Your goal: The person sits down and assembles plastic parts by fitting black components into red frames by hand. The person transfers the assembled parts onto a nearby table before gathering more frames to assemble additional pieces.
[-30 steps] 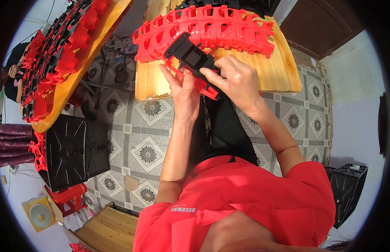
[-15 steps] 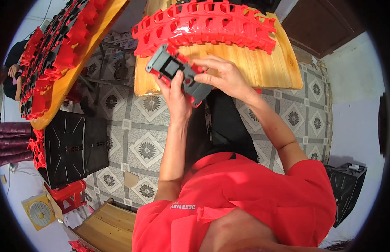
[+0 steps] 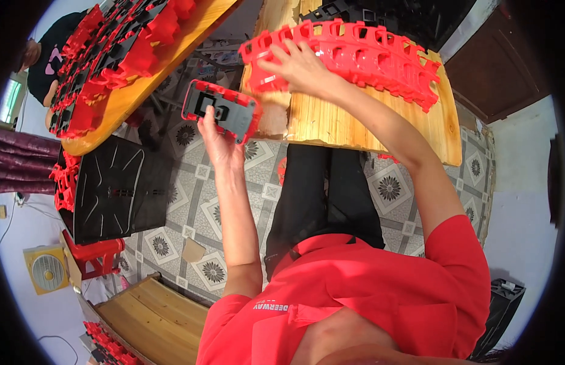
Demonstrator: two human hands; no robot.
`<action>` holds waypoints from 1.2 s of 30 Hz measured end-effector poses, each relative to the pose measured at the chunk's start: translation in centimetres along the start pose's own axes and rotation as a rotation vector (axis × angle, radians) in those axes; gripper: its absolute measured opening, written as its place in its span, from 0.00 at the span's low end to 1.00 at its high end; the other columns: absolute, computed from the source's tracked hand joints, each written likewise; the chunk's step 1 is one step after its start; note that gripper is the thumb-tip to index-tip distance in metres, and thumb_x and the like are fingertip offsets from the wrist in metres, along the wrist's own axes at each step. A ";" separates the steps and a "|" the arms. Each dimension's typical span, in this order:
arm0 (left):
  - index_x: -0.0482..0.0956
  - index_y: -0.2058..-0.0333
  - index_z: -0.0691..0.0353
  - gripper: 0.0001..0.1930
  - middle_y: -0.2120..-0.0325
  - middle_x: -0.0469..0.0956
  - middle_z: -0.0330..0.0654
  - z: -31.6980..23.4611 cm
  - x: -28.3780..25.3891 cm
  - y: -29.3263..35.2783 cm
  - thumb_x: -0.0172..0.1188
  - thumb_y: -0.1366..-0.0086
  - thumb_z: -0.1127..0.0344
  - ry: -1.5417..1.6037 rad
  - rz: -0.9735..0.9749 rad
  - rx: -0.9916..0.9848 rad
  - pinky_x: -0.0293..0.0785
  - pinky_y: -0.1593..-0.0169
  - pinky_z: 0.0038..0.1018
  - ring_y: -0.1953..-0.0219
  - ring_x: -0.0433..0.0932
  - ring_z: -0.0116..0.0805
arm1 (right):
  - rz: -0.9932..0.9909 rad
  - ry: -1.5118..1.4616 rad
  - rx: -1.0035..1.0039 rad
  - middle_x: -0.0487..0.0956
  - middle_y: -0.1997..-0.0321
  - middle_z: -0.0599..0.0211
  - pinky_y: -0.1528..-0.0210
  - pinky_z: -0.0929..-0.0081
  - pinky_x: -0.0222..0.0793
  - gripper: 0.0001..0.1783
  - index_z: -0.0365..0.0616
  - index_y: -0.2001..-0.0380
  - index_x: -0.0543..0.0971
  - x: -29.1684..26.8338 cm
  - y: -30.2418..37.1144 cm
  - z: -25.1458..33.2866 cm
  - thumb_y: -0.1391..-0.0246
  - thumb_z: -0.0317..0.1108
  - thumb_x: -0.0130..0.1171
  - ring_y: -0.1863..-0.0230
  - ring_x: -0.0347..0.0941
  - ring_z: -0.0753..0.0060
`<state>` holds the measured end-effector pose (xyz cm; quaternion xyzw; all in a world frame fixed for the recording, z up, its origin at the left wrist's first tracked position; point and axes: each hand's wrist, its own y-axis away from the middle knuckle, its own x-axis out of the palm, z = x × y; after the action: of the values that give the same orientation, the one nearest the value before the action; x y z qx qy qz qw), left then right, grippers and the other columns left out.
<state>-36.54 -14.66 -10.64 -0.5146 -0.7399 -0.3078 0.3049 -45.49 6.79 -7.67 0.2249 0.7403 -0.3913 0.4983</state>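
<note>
My left hand [image 3: 223, 145] is closed round a plastic part with a red shell and a grey-black plate [image 3: 238, 114], its thumb lying on the plate. I hold it up just left of the wooden table [image 3: 361, 125]. Over the left end of a curved row of red plastic shells [image 3: 379, 58], my right hand [image 3: 303, 72] has its fingers spread. Whether its fingertips touch the shells is hard to make out. The row stands along the table, its pieces side by side with openings showing.
Black plastic parts [image 3: 334, 12] lie behind the red row. On the left, a wooden board [image 3: 173, 73] carries rows of red and black parts. Below it stand a black crate [image 3: 112, 191] and a red stool [image 3: 100, 254]. Another person [image 3: 44, 70] is at the far left.
My right hand has left the part and moved up to the red row. My left hand has shifted left with the part and turned it. The whole view has shifted too.
</note>
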 end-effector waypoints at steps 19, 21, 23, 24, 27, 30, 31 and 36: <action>0.70 0.48 0.63 0.16 0.54 0.78 0.48 14.9 15.4 -27.4 0.51 0.32 0.64 0.044 0.112 -0.248 0.76 0.49 0.52 0.54 0.79 0.49 | -0.069 -0.140 -0.034 0.65 0.33 0.60 0.39 0.50 0.60 0.40 0.60 0.43 0.73 -3.7 10.7 -2.2 0.65 0.29 0.70 0.34 0.59 0.46; 0.70 0.48 0.61 0.17 0.51 0.77 0.48 15.6 14.7 -30.7 0.52 0.30 0.59 0.008 0.073 -0.201 0.74 0.48 0.58 0.52 0.78 0.52 | -0.108 -0.147 -0.044 0.65 0.33 0.59 0.38 0.50 0.59 0.39 0.60 0.43 0.73 -3.9 9.9 -1.5 0.65 0.29 0.70 0.33 0.58 0.45; 0.71 0.48 0.62 0.17 0.50 0.76 0.48 17.4 14.6 -32.1 0.54 0.31 0.59 -0.118 0.084 -0.175 0.75 0.49 0.57 0.52 0.78 0.51 | -0.121 -0.136 -0.024 0.65 0.33 0.59 0.37 0.49 0.59 0.39 0.60 0.43 0.74 -4.4 10.0 -1.1 0.64 0.29 0.70 0.33 0.58 0.45; 0.71 0.48 0.62 0.18 0.49 0.75 0.48 15.6 14.5 -32.8 0.56 0.32 0.59 -0.246 0.081 -0.103 0.77 0.50 0.56 0.52 0.78 0.50 | -0.125 -0.162 -0.046 0.63 0.32 0.59 0.35 0.49 0.56 0.42 0.62 0.41 0.71 -5.5 9.4 -0.3 0.65 0.32 0.71 0.32 0.56 0.48; 0.68 0.48 0.72 0.33 0.55 0.77 0.48 17.2 15.3 -28.4 0.73 0.46 0.60 -0.366 0.055 -0.090 0.78 0.56 0.42 0.59 0.79 0.41 | -0.040 -0.287 0.026 0.54 0.27 0.61 0.30 0.48 0.45 0.53 0.68 0.35 0.63 -7.0 12.2 -0.9 0.70 0.40 0.75 0.28 0.51 0.59; 0.54 0.34 0.58 0.56 0.35 0.49 0.55 14.2 18.9 -18.5 0.69 0.55 0.35 -1.333 -0.119 0.178 0.68 0.41 0.46 0.36 0.58 0.54 | -0.535 -0.003 0.240 0.67 0.35 0.59 0.33 0.53 0.52 0.41 0.54 0.41 0.71 -8.4 17.7 -3.3 0.63 0.39 0.74 0.33 0.60 0.58; 0.55 0.34 0.56 0.53 0.35 0.51 0.56 12.5 19.5 -15.9 0.70 0.54 0.37 -1.289 0.165 0.315 0.64 0.39 0.45 0.37 0.59 0.54 | -0.697 0.080 0.429 0.70 0.38 0.59 0.36 0.56 0.55 0.35 0.49 0.44 0.72 -8.6 19.7 -5.4 0.58 0.39 0.70 0.37 0.64 0.57; 0.76 0.49 0.58 0.26 0.49 0.74 0.47 15.3 24.0 1.9 0.68 0.45 0.53 -1.211 1.239 1.046 0.62 0.41 0.42 0.42 0.68 0.47 | -1.131 -0.067 1.241 0.76 0.44 0.61 0.45 0.67 0.65 0.19 0.38 0.52 0.77 -7.1 30.1 -15.6 0.41 0.41 0.58 0.48 0.72 0.61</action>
<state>-43.63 11.43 -1.53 -0.6796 -0.4148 0.5802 0.1717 -29.67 37.56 -8.82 0.0414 0.3768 -0.9247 0.0349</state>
